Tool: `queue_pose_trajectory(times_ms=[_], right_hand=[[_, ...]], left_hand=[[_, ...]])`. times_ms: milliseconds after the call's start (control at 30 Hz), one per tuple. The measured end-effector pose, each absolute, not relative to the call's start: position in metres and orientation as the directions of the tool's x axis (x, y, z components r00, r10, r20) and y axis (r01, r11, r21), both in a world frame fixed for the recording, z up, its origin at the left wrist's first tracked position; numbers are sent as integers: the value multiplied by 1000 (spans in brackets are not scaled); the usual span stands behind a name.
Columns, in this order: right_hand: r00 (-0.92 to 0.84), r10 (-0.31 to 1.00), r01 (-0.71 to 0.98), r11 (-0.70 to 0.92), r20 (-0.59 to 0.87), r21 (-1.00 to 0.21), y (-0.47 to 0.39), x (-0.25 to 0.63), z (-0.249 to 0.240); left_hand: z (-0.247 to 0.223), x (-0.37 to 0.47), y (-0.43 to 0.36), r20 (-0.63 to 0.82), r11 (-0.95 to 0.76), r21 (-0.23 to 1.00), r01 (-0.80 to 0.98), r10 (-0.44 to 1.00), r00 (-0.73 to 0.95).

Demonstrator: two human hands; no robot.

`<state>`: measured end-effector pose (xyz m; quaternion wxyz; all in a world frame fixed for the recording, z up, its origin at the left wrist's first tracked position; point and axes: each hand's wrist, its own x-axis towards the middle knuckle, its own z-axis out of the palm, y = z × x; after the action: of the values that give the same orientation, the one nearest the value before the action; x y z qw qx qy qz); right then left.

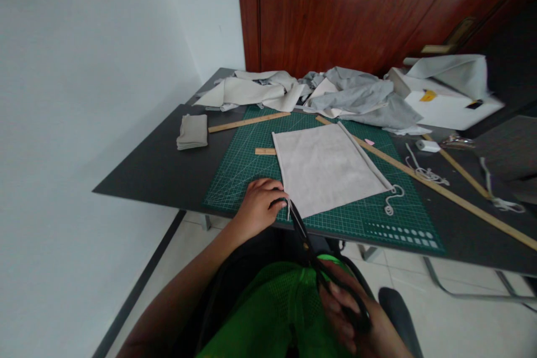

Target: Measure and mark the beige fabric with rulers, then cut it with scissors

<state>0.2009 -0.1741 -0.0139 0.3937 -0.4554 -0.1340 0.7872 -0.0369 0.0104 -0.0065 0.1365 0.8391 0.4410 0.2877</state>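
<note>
A light grey fabric piece [327, 170] lies on the green cutting mat [235, 176], with rolled edges on its left and right sides. White cord trails from its right corner, and a short cord end hangs at the near left corner. My left hand [262, 204] pinches the cord at that near left corner. My right hand [346, 310] is wrapped round the handles of black scissors [306, 243], whose blades point up to the cord beside my left fingertips. Whether the blade tips touch the cord is too small to tell.
Wooden rulers [444, 193] lie on and beside the mat. A folded cloth stack [193, 131] sits at the left. Crumpled fabric [352, 95] lines the back, beside a white box [444, 103]. Loose cords [428, 173] and a small white block [428, 146] are at the right.
</note>
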Motion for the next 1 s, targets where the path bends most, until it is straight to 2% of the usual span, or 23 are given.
queue_pose_trajectory(times_ms=[467, 867, 1000], right_hand=[[-248, 767, -500, -624, -591, -601, -155, 188, -1], [-200, 788, -303, -615, -582, -728, -154, 177, 1], [-189, 785, -287, -618, -590, -732, -156, 177, -3]], left_hand=[[-19, -42, 6, 476, -671, 408, 619, 735, 483], [-20, -42, 5, 526, -686, 406, 604, 716, 460], [-21, -41, 5, 545, -695, 411, 590, 706, 452]])
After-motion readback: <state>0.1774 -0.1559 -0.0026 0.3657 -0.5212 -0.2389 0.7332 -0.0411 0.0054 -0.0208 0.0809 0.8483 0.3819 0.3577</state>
